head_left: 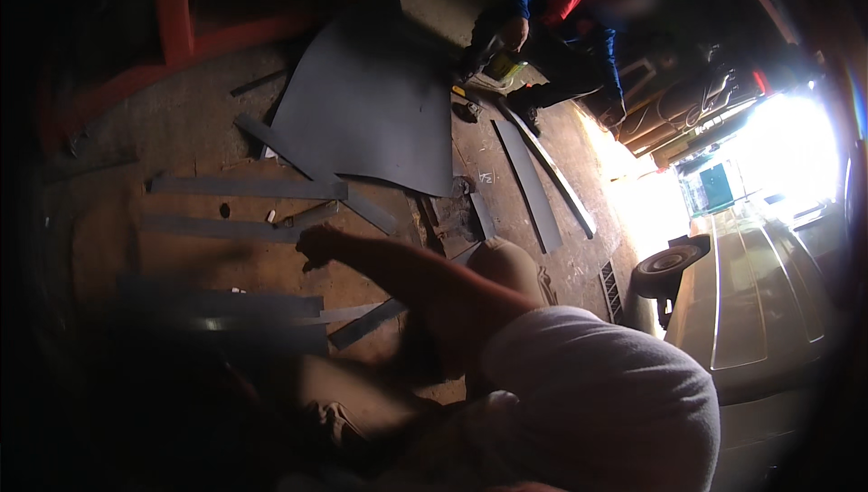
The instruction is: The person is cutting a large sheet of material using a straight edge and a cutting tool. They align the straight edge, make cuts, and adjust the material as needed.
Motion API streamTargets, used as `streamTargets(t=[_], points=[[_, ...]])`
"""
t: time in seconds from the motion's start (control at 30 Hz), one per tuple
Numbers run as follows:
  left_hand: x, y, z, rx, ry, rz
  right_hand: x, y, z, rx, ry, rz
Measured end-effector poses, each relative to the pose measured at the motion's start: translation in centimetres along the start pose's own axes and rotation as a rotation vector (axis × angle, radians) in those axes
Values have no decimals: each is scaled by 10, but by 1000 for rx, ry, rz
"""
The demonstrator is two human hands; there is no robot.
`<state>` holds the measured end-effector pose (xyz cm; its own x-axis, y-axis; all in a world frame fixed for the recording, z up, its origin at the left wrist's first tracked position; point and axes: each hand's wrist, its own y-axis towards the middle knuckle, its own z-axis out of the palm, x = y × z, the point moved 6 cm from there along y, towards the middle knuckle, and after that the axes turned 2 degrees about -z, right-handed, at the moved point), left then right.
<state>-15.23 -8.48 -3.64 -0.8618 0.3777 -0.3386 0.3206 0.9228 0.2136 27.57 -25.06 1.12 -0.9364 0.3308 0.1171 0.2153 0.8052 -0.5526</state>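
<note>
My bare right arm reaches leftward across the floor from a white sleeve. At its end my right hand (317, 246) is bent down and bunched, by the right end of a thin dark strip (221, 228). The fingers look closed; shadow hides what they hold, if anything. Just above the hand lie another flat grey strip (249, 187) and a slanting strip (369, 210). A small white piece (270, 217) rests beside the thin strip. My left hand cannot be made out; the lower left is very dark.
A large curved grey sheet (371, 99) lies beyond my hand. Long strips (529, 186) lie to its right. At the far side another person (579, 40) crouches, a hand (514, 34) near a tool. A red frame (176, 13) stands far left, a vehicle (755, 298) right.
</note>
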Motion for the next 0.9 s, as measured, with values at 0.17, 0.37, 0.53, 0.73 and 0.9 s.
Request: streamTargets(t=[0.17,0.37,0.53,0.73,0.9], points=[[7,0,2,56,68,76,-59,0,-108,233,-17,53],[13,23,30,385,71,201,-66,32,-104,-36,79,11],[-57,86,-5,915,90,15,-152,54,-57,-241,105,63],[-150,114,-87,955,322,224,-85,63,-72,-84,327,41],[-242,86,-68,1059,208,383,-14,68,-73,-51,340,-43]])
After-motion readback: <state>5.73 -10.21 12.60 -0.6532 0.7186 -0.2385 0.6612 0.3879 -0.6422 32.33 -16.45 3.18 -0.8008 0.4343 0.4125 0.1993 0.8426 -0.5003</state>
